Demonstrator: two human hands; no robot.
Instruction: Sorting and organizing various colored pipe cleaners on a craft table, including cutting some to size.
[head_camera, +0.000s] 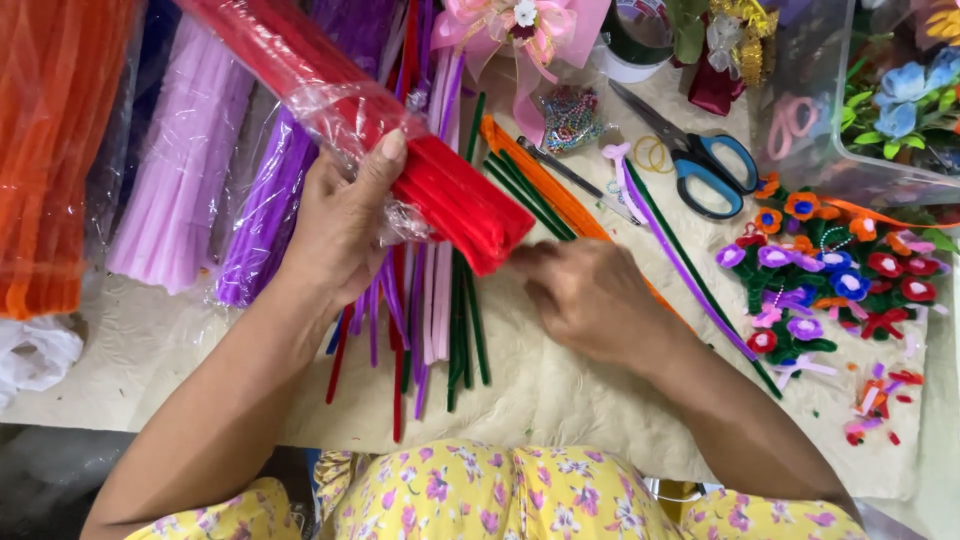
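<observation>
craft worktable | bagged pipe cleaners (190, 160) | scissors (700, 160) | handmade flowers (830, 270)

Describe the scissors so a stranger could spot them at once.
Start at the cream mat covering the table, then go to its far right part, just above the cluster of small pipe-cleaner flowers. The scissors lie open there, the only thing with blue handles and dark metal blades.

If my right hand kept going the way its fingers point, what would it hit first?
Probably the open end of the red pipe-cleaner bundle that the left hand holds. The right hand has its fingertips right at that end, though depth is hard to judge.
</observation>
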